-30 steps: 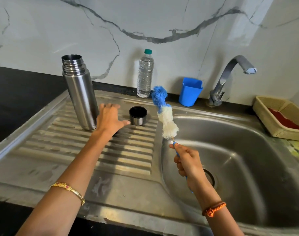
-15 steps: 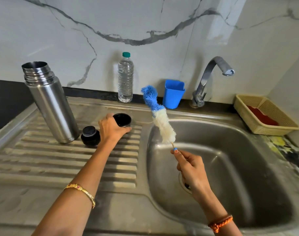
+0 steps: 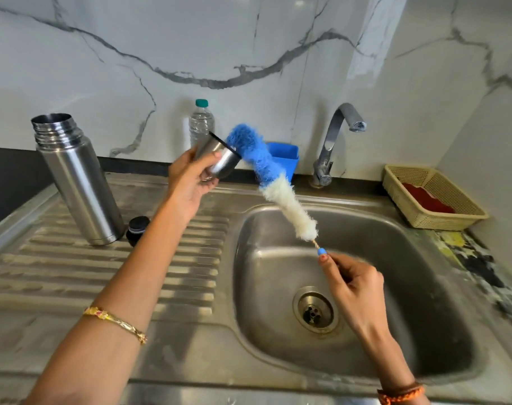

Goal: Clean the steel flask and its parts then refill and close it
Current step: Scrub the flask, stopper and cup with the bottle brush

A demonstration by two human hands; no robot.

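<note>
Steel cup (image 3: 219, 162) in left hand (image 3: 187, 182), bottle brush (image 3: 266, 173) in right hand (image 3: 354, 285)

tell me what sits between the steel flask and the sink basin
In the head view, a small black stopper beside the flask, then ribbed drainboard crossed by the left forearm, up to the basin.

Flask (image 3: 76, 182) upright on drainboard (image 3: 73, 258), stopper (image 3: 138, 229) just right of its base. Basin (image 3: 395, 287) right of drainboard. Bottle (image 3: 201, 124), tub (image 3: 284, 159), tap (image 3: 333, 141) behind; basket (image 3: 433, 200) far right, apparently on the counter.
</note>
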